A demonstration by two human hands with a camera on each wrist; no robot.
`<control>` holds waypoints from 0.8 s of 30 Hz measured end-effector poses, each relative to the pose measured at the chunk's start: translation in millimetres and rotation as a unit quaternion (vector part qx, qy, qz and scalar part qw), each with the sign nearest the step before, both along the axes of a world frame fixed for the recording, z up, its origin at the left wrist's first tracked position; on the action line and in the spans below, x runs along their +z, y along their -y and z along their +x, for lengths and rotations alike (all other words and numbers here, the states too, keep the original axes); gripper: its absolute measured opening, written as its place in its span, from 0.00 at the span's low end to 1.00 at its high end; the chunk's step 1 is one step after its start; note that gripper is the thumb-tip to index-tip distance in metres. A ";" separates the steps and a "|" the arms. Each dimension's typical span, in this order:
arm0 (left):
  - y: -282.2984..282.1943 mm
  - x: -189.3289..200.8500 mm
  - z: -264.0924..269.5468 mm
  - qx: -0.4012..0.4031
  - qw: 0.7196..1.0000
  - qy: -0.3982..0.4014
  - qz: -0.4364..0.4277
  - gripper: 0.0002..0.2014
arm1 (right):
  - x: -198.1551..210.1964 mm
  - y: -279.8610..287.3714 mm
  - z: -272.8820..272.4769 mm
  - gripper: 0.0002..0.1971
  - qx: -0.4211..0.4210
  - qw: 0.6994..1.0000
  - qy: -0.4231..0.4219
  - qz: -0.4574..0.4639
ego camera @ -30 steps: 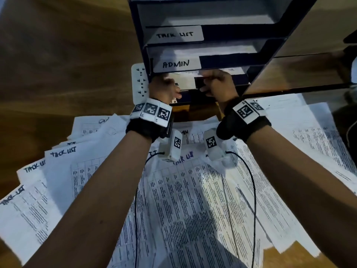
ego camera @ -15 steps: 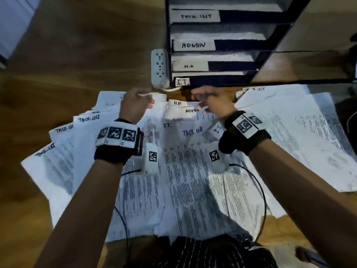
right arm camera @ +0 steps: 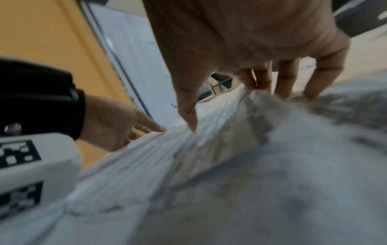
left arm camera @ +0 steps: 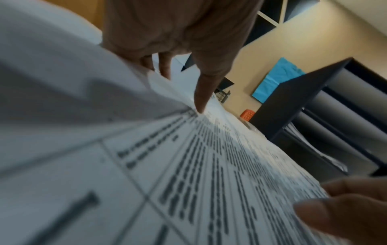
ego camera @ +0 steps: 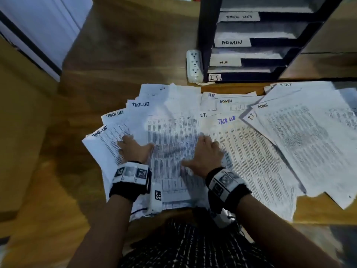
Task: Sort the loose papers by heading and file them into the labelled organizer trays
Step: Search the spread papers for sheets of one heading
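Observation:
Loose printed papers [ego camera: 251, 151] lie fanned over the wooden table, with handwritten headings TASK LIST, H.R, ADMIN and I.T. My left hand [ego camera: 133, 147] rests with spread fingers on the left TASK LIST sheets; in the left wrist view its fingertips [left arm camera: 165, 73] touch a lifted paper edge. My right hand [ego camera: 206, 153] presses its fingertips [right arm camera: 280, 92] onto the middle sheet [ego camera: 173, 136] beside a blue-headed TASK LIST sheet [ego camera: 226, 120]. Neither hand holds a paper. The black organizer [ego camera: 204, 35] stands at the back with trays labelled TASK LIST [ego camera: 239, 16], ADMIN [ego camera: 231, 42], H.R [ego camera: 224, 62] and I.T. [ego camera: 214, 77].
A white power strip [ego camera: 194, 65] lies against the organizer's left side. A white panel [ego camera: 44, 26] leans at the far left. Bare wooden table [ego camera: 116, 64] lies left of the organizer. My striped clothing [ego camera: 193, 248] meets the table's near edge.
Both hands have drawn back from the organizer's lower trays and come down flat on the spread papers near me. The head view has pulled back and shifted left.

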State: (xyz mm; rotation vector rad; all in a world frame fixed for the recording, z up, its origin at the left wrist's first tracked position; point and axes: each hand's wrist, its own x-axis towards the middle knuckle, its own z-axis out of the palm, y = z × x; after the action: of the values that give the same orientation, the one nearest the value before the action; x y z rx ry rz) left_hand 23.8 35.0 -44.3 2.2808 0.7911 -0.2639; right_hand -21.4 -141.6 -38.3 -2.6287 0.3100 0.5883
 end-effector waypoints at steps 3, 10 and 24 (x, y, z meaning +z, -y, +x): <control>-11.1 0.4 -1.6 -0.006 0.997 0.071 -0.034 0.22 | -8.9 -7.7 0.9 0.24 -0.110 0.975 0.123 0.150; -19.6 10.0 -0.4 0.026 0.979 0.142 -0.141 0.18 | -8.9 14.7 -1.4 0.11 -0.166 0.956 0.187 0.151; -36.2 4.1 9.2 -0.050 0.987 -0.030 -0.147 0.18 | -9.5 87.8 -25.3 0.11 -0.394 0.882 0.205 0.157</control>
State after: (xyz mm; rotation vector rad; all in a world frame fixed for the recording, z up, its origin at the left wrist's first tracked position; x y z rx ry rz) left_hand 33.0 71.2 -40.2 2.0423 0.6220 -0.4654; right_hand -46.7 -229.4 -47.8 -1.9871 0.9782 -0.1832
